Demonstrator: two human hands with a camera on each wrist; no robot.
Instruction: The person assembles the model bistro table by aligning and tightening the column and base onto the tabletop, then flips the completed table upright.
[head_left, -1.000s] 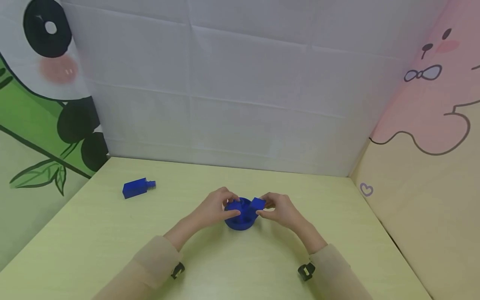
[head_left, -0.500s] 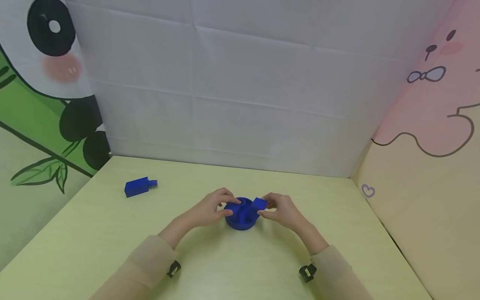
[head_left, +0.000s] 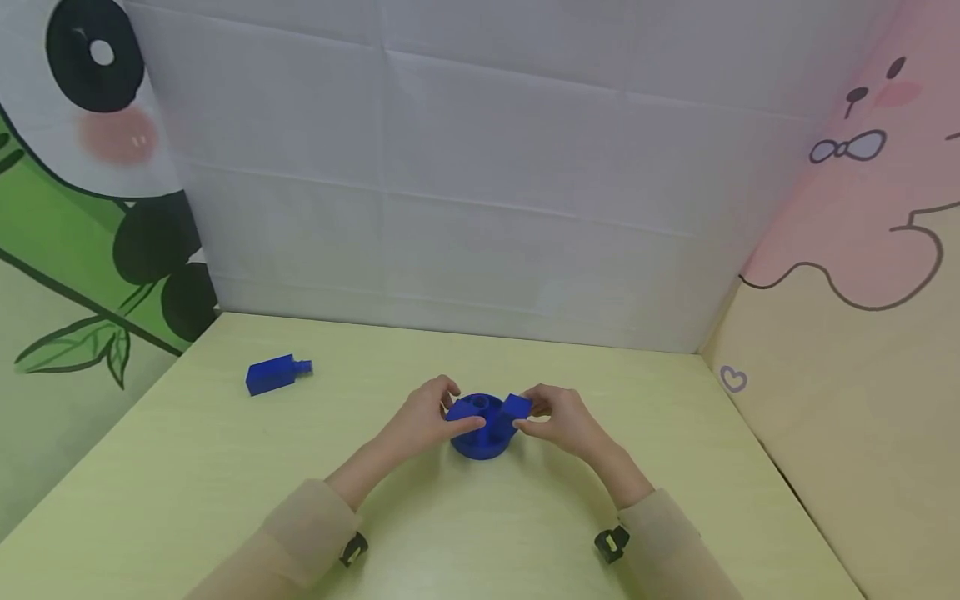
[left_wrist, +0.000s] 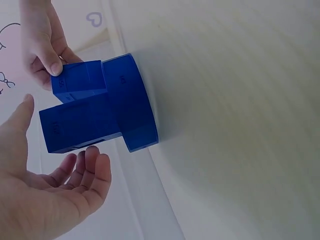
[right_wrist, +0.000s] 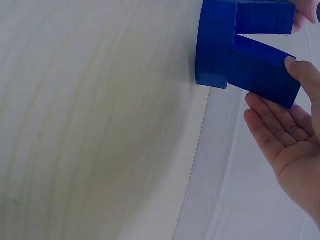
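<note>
A round blue base point(head_left: 480, 450) lies on the table with a hollow post in its middle. Two blue rectangular blocks stand in it: the left block point(left_wrist: 82, 125) fairly upright, the right block point(right_wrist: 265, 72) leaning outward to the right. My left hand point(head_left: 427, 418) is spread around the left block, thumb on the near side and fingers beyond; the left wrist view shows gaps between them and the block. With thumb and fingers my right hand point(head_left: 558, 421) pinches the upper end of the right block, whose lower end is down in the base.
Toward the back left of the table point(head_left: 225, 483) lies another blue block point(head_left: 272, 376) with a narrow round peg at one end. A white sheet point(head_left: 487, 167) hangs along the back edge, and printed panels flank both sides.
My left fingers, earlier bent over the left block's top, have opened away from it, showing the base's post. My right hand keeps its pinch on the leaning block.
</note>
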